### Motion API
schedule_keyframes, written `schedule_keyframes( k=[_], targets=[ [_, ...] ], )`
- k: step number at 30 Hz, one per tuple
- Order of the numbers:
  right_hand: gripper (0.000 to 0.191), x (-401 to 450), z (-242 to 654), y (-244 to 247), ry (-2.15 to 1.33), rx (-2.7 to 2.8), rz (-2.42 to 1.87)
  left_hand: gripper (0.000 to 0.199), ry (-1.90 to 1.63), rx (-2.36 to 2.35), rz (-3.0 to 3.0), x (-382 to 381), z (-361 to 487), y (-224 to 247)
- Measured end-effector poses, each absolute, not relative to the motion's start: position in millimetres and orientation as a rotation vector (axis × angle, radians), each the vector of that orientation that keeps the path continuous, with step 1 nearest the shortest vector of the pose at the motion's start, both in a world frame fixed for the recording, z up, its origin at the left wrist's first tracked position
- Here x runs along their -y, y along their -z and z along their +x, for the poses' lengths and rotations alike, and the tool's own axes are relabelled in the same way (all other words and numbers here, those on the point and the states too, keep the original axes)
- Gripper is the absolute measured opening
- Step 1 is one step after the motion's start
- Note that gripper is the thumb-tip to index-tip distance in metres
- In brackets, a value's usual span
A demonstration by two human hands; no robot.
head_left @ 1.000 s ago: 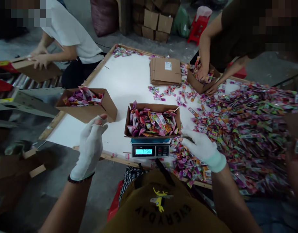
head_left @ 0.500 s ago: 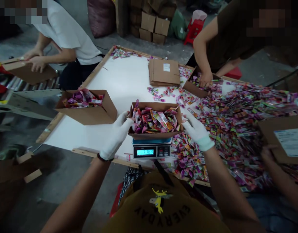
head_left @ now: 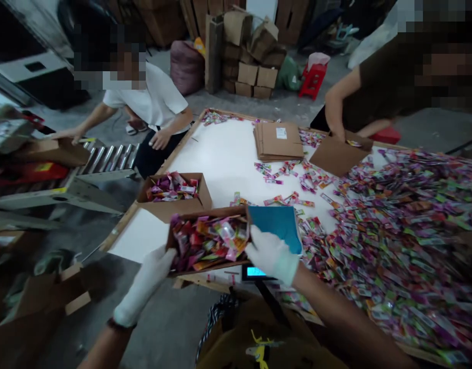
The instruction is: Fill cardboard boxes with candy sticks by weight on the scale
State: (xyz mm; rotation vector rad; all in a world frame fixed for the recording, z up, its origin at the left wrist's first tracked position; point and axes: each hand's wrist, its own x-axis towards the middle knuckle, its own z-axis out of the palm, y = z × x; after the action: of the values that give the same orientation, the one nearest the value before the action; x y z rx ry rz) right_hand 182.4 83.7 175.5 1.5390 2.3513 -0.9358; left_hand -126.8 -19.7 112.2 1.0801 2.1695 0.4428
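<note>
1. Table (head_left: 228, 141): its near edge lies under the work, so the load should stay level while passing over it. The view has swung, showing more floor toward 11 o'clock.
2. Heap (head_left: 393, 236) at 4 o'clock: best kept clear of the right elbow.
3. Packed carton (head_left: 230, 210) at 7 o'clock: steady, even pressure on both ends should stop spills and bowed walls. Earlier it sat on the scale (head_left: 276, 223); now it is beside it, baring the blue pan at 4 o'clock.
4. Second carton (head_left: 207, 193) at 9 o'clock: needs a little clearance, as the two nearly meet.
5. Left hand (head_left: 149, 277) and right hand (head_left: 272, 251) clamp the packed carton's opposite ends; whether fingertips curl underneath, I cannot tell.
</note>
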Motion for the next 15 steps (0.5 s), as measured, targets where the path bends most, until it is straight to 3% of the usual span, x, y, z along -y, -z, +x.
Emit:
schedule_keyframes(
  k=[8,12,15],
  targets=[
    [0.046,-113,28,-84,1.155,-2.295,1.338,0.028,-0.280,-2.399,0.936,0,-248,-63],
    [0.062,-107,13,-55,1.207,-2.234,1.367,0.044,-0.274,-2.480,1.038,-17,-259,-49],
    [0.067,-102,15,-47,1.261,-2.233,1.399,0.059,-0.343,-2.624,1.471,-24,-253,-57]
  ],
)
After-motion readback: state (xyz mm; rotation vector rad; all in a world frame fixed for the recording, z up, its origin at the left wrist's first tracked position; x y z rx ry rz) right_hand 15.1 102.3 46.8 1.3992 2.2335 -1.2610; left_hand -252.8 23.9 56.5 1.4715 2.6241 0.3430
